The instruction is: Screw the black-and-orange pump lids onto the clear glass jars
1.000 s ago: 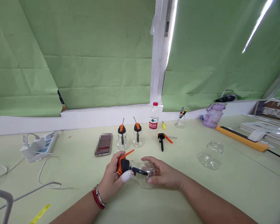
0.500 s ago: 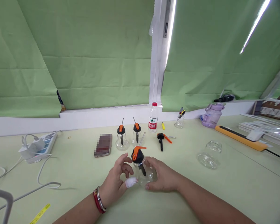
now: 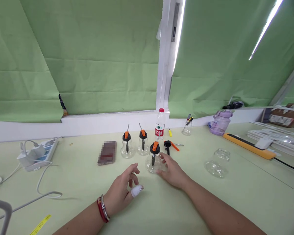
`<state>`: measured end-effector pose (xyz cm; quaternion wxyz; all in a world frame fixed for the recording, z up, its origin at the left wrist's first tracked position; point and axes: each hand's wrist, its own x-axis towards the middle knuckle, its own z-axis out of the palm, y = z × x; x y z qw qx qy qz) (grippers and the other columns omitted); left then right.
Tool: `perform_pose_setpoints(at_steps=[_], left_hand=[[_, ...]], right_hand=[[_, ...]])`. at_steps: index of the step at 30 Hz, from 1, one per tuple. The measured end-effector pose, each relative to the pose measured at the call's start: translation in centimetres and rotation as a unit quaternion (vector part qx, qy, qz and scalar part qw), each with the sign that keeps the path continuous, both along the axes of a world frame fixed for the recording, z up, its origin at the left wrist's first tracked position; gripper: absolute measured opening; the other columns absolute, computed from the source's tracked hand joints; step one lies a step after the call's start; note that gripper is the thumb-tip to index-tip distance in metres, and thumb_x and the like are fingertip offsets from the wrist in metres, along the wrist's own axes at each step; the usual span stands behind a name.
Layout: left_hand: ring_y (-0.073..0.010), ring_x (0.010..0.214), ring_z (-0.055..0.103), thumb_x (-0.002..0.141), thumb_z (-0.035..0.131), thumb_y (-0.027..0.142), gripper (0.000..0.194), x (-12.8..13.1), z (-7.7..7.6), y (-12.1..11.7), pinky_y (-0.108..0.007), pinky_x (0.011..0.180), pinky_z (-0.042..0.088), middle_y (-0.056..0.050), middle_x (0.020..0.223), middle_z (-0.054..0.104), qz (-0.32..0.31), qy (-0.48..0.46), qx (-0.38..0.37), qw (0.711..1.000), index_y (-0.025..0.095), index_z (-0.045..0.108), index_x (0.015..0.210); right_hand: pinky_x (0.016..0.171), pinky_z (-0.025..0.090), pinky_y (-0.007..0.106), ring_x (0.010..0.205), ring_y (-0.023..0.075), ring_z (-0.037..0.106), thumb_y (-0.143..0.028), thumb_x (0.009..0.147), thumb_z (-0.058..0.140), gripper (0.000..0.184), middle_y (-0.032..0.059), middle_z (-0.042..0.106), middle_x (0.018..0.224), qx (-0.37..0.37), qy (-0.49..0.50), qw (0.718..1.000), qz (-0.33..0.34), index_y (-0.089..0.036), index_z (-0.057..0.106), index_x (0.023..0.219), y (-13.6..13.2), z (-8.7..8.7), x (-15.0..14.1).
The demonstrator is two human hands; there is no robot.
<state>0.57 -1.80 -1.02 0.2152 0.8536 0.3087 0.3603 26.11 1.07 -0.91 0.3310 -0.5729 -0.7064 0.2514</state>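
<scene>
My right hand (image 3: 172,172) grips the base of a clear bottle (image 3: 155,160) with a black and orange pump cap, standing upright on the pale green table (image 3: 83,195). Two more capped bottles (image 3: 126,146) (image 3: 143,144) stand just behind it to the left. My left hand (image 3: 123,190) hovers low over the table, holding nothing, fingers loosely apart, with a white bandage on the thumb. A loose black and orange pump cap (image 3: 170,145) lies behind my right hand. An uncapped clear bottle (image 3: 217,162) lies on its side to the right.
A phone (image 3: 107,152) lies left of the bottles. A water bottle (image 3: 159,124), a small jar with screwdrivers (image 3: 187,126) and a purple jug (image 3: 220,122) stand by the wall. A power strip with cables (image 3: 36,152) sits far left; an orange bar (image 3: 247,146) far right.
The bottle was turned from lying in both hands to upright, then carried away from me and set down near the other two. My left hand let go and drew back.
</scene>
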Motion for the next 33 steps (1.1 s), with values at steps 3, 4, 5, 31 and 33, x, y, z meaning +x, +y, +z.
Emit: perform_pose_setpoints(at_steps=[3, 4, 5, 31, 33], left_hand=[[-0.0149, 0.07, 0.056, 0.087, 0.048, 0.018, 0.062, 0.0, 0.1, 0.0, -0.033, 0.064, 0.05, -0.009, 0.107, 0.053, 0.002, 0.006, 0.003, 1.0, 0.031, 0.011, 0.135], [-0.0148, 0.069, 0.056, 0.087, 0.048, 0.018, 0.061, 0.0, 0.1, 0.1, -0.033, 0.064, 0.05, -0.009, 0.106, 0.053, 0.003, 0.009, 0.003, 1.0, 0.031, 0.011, 0.135], [-0.0147, 0.069, 0.056, 0.088, 0.047, 0.018, 0.061, 0.0, 0.2, 0.1, -0.033, 0.064, 0.05, -0.008, 0.106, 0.053, 0.004, 0.012, 0.004, 1.0, 0.031, 0.011, 0.135], [-0.0146, 0.067, 0.055, 0.089, 0.044, 0.019, 0.055, -0.1, 0.5, 0.0, -0.032, 0.063, 0.049, -0.007, 0.102, 0.054, 0.01, 0.058, 0.011, 0.998, 0.03, 0.013, 0.133], [-0.0147, 0.068, 0.055, 0.089, 0.044, 0.019, 0.055, -0.1, 0.5, 0.0, -0.032, 0.063, 0.049, -0.007, 0.102, 0.054, 0.01, 0.059, 0.012, 0.998, 0.03, 0.014, 0.133]], right_hand=[[0.073, 0.045, 0.034, 0.084, 0.0203, 0.056, -0.03, 0.08, 0.053, 0.031, 0.0072, 0.056, 0.108, 0.048, -0.059, 0.996, -0.046, -0.022, 0.051, 0.109, -0.7, 0.8, -0.6], [0.072, 0.045, 0.033, 0.081, 0.0198, 0.056, -0.029, 0.082, 0.049, 0.025, 0.0066, 0.057, 0.105, 0.07, -0.083, 0.994, -0.026, -0.022, 0.054, 0.106, -1.0, 1.1, -0.8], [0.073, 0.044, 0.032, 0.08, 0.0194, 0.056, -0.029, 0.085, 0.045, 0.025, 0.0062, 0.059, 0.103, 0.087, -0.105, 0.991, 0.011, -0.023, 0.055, 0.107, -1.3, 1.4, -1.1], [0.104, 0.026, 0.043, 0.133, 0.0302, 0.025, -0.039, 0.088, 0.043, 0.052, 0.0144, 0.029, 0.145, 0.009, -0.222, 0.973, -0.064, -0.015, 0.042, 0.134, 2.5, -0.7, 1.6], [0.103, 0.025, 0.048, 0.133, 0.0325, 0.024, -0.04, 0.087, 0.044, 0.05, 0.0138, 0.03, 0.145, -0.001, -0.232, 0.969, -0.081, -0.019, 0.044, 0.133, 3.0, -0.9, 2.0]])
